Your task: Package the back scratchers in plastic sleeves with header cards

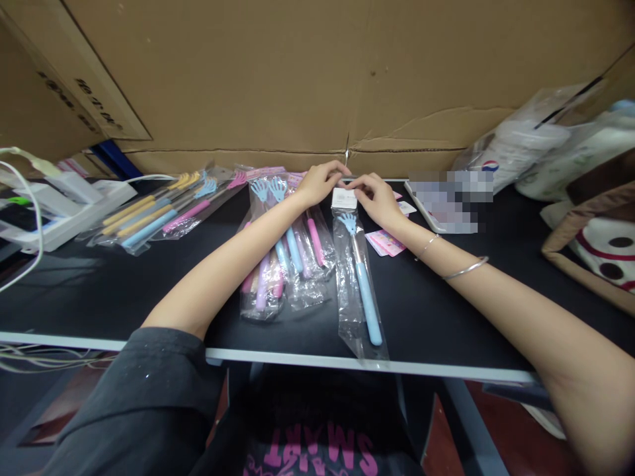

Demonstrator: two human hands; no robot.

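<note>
A light-blue back scratcher (368, 301) with a hand-shaped head lies in a clear plastic bag (346, 297) in front of me. At the bag's top end sits a small white card (344, 198) with fine print. My left hand (320, 184) reaches the card's upper edge from the left, its fingers bent and pressed together there. From the right, my right hand (380, 200) pinches the same card, thumb on its side and index finger along the top. The fingertips of both hands meet at this edge, so part of it is hidden.
Bagged back scratchers (292, 248) lie left of centre, and more bagged ones (163, 211) lie farther left near a white power strip (74, 211). Pink cards (387, 242) rest by my right wrist. A phone-like slab (441, 215), a bagged cup (516, 149) and a bag (605, 244) stand right.
</note>
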